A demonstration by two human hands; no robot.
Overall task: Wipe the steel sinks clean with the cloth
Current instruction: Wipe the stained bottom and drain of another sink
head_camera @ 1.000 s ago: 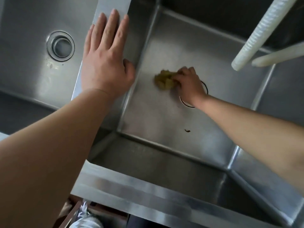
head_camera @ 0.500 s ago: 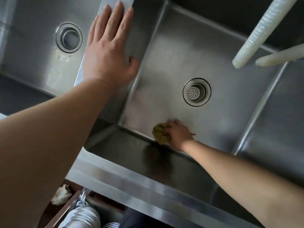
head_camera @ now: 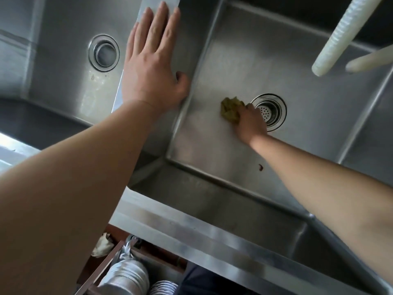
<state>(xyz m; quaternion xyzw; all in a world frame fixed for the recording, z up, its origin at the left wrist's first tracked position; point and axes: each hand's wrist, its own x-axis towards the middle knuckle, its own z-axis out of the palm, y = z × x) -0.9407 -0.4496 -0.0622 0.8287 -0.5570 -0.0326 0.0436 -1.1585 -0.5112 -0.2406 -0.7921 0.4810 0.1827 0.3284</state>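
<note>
Steel rim [head_camera: 191,226] lies nearest; beyond it, on the sink [head_camera: 212,150] floor, the right hand [head_camera: 251,122] bunches the cloth [head_camera: 230,109], fingers curled over it, just beside the drain [head_camera: 271,110]. Soft, light, likely damp, it should handle best wadded under the palm. Farther off, the left hand [head_camera: 152,67] rests flat on the divider [head_camera: 161,3], fingers straight.

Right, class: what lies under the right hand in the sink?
The olive cloth sticks out from under the right hand, pressed on the sink floor. The hand also covers the near edge of the drain strainer; the rest of the cloth is hidden.
</note>
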